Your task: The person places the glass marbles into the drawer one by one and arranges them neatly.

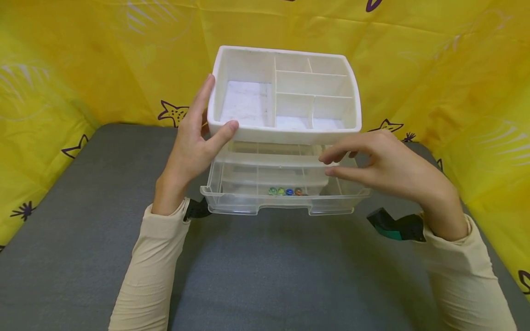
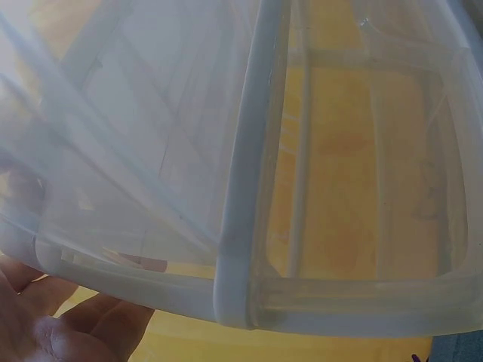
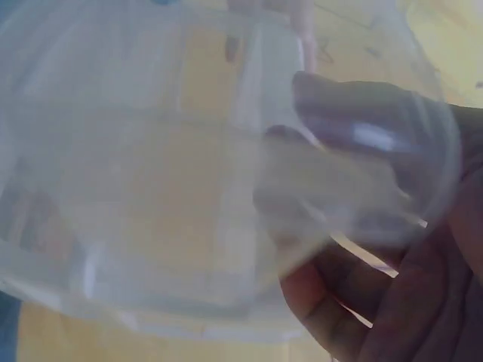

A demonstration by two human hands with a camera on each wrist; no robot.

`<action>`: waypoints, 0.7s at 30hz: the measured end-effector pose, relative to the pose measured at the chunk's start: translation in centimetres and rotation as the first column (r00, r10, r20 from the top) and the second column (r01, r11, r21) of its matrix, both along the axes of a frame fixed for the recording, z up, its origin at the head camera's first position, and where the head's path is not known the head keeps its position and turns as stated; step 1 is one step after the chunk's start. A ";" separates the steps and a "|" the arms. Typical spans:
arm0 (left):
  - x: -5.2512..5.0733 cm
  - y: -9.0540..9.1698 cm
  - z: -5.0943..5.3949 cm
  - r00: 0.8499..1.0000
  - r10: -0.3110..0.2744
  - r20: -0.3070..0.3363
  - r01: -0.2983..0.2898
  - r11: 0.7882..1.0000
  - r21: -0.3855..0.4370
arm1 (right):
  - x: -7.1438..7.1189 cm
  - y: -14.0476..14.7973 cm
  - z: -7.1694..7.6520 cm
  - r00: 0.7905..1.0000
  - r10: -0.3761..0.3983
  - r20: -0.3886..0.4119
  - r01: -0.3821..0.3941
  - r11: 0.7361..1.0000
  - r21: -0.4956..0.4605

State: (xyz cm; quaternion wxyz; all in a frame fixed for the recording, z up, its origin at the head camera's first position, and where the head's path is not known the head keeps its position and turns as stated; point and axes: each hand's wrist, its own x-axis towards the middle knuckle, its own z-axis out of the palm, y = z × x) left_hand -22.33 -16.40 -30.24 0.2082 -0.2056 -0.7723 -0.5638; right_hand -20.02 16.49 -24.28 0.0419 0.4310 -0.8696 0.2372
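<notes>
A white plastic drawer organizer (image 1: 283, 134) stands on the table, its top tray divided into several compartments. Below the tray, a clear drawer (image 1: 232, 202) is pulled out towards me. Several glass marbles (image 1: 290, 191) lie in a row near its front. My left hand (image 1: 194, 138) grips the organizer's left side, thumb over the front rim and fingers along the side wall. Over the drawer's right part, my right hand (image 1: 385, 165) hovers with bent fingers, thumb and fingertips apart and nothing visible between them. The right wrist view shows its fingers (image 3: 347, 113) through clear plastic.
A dark grey table (image 1: 265, 271) lies under the organizer. Yellow patterned cloth (image 1: 124, 69) hangs behind and at both sides. Black straps with devices show at the wrists, one of them (image 1: 397, 227) beside the drawer's right end.
</notes>
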 end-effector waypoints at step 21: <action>0.0 0.1 0.0 1.000 0.012 0.006 -0.012 1.000 -0.014 | 0.1 3.5 -1.3 0.979 -0.124 -0.160 0.094 0.979 -0.182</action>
